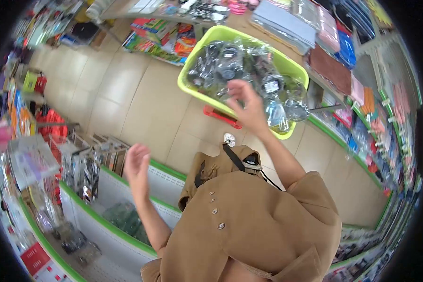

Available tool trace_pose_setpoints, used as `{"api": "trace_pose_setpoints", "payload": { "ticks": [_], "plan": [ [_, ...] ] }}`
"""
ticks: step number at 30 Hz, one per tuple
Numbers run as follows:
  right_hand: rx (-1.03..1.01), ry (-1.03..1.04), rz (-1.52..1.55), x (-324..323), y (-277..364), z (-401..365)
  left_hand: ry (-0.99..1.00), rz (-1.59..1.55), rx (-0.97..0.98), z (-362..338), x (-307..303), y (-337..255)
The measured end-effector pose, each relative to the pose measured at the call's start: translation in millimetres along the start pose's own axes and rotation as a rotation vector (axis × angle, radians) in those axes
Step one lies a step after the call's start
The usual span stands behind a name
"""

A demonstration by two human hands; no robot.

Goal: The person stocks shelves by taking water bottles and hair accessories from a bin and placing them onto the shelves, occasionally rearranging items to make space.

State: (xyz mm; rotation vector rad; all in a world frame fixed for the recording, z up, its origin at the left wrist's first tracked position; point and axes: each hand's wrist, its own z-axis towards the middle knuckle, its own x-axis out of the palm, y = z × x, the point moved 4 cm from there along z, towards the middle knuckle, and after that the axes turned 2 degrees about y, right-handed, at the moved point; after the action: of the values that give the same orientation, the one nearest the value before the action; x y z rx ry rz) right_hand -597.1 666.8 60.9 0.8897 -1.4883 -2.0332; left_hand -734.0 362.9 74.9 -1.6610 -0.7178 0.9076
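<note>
The lime-green rectangular plastic basket (286,66) sits ahead of the person and to the right, filled with dark goods in clear, glossy plastic bags (230,61); its long axis slants from far left to near right, so its near end lies beside the right forearm. The right hand (247,109) is clearly the nearer one, held over the basket's near long side with thumb and fingers spread and slightly bent, seemingly empty; whether a fingertip touches a bag I cannot tell. The left hand (137,165) is well apart from the right and from the basket, fingers loosely extended, holding nothing visible, beside the white shelving with green edging (91,214). One bag carries a small white rectangular label (271,86) with dark print, too small to read; no brand is legible anywhere.
</note>
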Motion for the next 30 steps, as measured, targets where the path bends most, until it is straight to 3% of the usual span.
{"api": "trace_pose_setpoints", "payload": {
  "ticks": [3,4,5,9,10,11,12,16,19,24,28,30],
  "plan": [
    [-0.004,-0.287,-0.238,-95.3,-18.7,26.5,0.339,-0.083,0.017,50.3,104.7,4.6],
    [0.096,-0.345,-0.434,-124.5,-32.0,31.2,0.425,-0.112,0.017,61.5,138.3,-1.8],
    [0.06,-0.371,-0.595,-152.2,-48.2,33.6,0.511,-0.141,0.013,70.5,171.5,-7.4],
    [0.296,-0.309,-0.931,-231.3,-123.6,16.7,0.536,-0.03,0.104,113.0,273.7,-10.5],
    [0.497,-0.252,-0.753,-240.3,-141.3,7.6,0.545,-0.029,0.102,122.9,293.5,-16.4],
    [0.689,-0.192,-0.567,-245.7,-158.0,-2.7,0.539,0.167,0.3,131.3,311.9,-29.7],
    [0.696,-0.196,-0.565,-250.9,-168.2,-10.4,0.527,0.364,0.5,136.5,329.6,-41.3],
    [0.736,-0.134,-0.363,-253.2,-187.0,-27.2,0.56,0.575,0.599,150.1,391.5,-57.8],
    [0.824,-0.194,-0.301,-244.1,-172.0,-32.2,0.733,0.85,0.138,161.0,420.9,-44.0],
    [0.81,-0.268,0.45,-234.3,-181.6,-48.1,0.787,0.885,-0.005,184.7,427.3,-18.8],
    [0.898,-0.401,0.643,-236.2,-178.7,-60.4,0.859,0.677,-0.045,193.6,418.5,-8.2],
    [0.754,-0.349,0.866,-236.3,-168.4,-59.0,0.87,0.558,-0.066,190.7,406.7,-19.1]
  ]
}}
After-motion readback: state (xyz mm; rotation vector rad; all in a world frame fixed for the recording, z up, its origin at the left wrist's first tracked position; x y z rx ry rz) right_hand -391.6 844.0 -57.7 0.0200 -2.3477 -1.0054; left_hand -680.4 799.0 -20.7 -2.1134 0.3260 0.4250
